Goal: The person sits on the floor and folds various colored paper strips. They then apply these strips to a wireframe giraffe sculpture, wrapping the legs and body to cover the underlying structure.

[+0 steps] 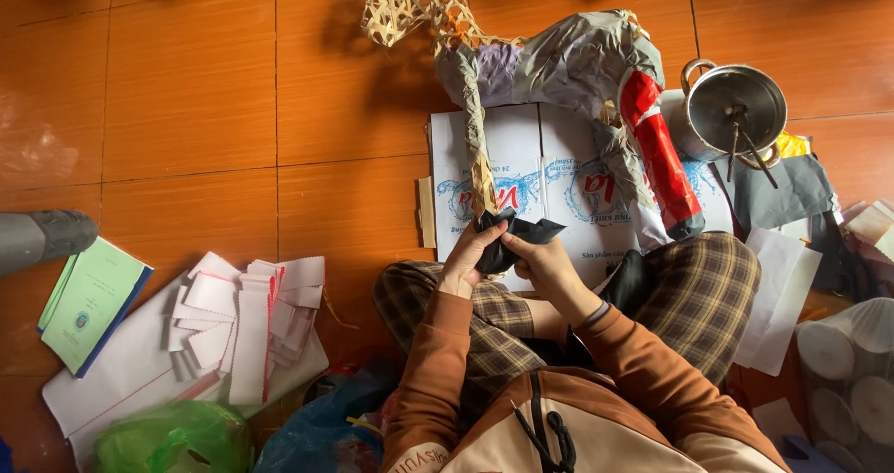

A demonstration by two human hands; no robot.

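Left hand and right hand both pinched shut on a crumpled black paper sheet, held between them over the lap. Just beyond the hands: woven bamboo horse frame, part papered, standing on flattened cardboard box. Fingertips hidden by the paper; right of the right hand, metal pot.

Soft, even daylight, fairly bright. Faint sheen on orange floor tiles upper left. Glare inside steel pot. Weak shadows. Sharp centre; edges bowed by wide lens.
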